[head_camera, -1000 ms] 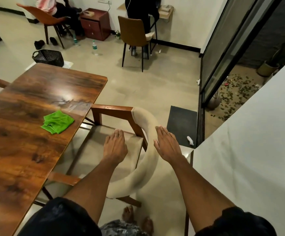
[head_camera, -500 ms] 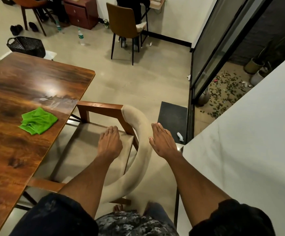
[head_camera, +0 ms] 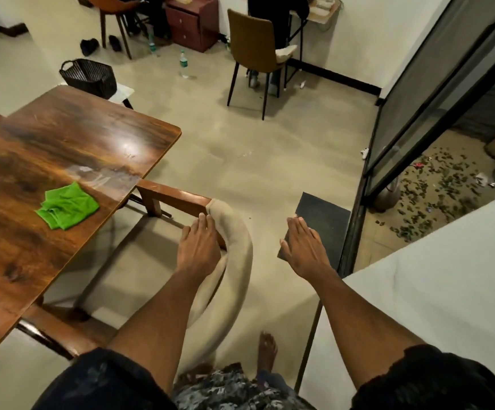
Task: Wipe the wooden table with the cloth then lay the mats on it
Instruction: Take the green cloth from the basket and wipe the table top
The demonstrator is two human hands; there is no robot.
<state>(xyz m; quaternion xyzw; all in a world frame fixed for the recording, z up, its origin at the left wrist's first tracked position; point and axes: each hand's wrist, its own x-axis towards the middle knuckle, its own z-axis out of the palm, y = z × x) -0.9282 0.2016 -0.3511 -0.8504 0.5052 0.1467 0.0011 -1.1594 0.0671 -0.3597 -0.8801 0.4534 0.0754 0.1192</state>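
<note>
Now approaching worktop from its right side, w/ chair between body and edge. Both hands out front, palms down, fingers straight and relaxed, holding nothing. Left hand over chair's padded backrest near the wood arm, fingertips at or just above it; contact can't be told. Probably reaching to steady or shift chair, since it blocks the way in. Right hand floating over floor, well apart from chair, above dark floor mat; looks like balance only.

Cloth green, crumpled, lying on worktop close to near edge, just left of chair arm. Untouched, well apart from both hands. Handy spot: within reach once chair cleared. Streaky sheen on wood just beyond cloth, maybe glare, maybe smear; can't say.

No table mats seen anywhere on worktop. Wiping judged not yet begun; first step = get to cloth.

Elsewhere: black basket past far corner, bottle on floor, tan chair by far wall. Bare foot next to chair base; risk of stubbing if chair dragged.
</note>
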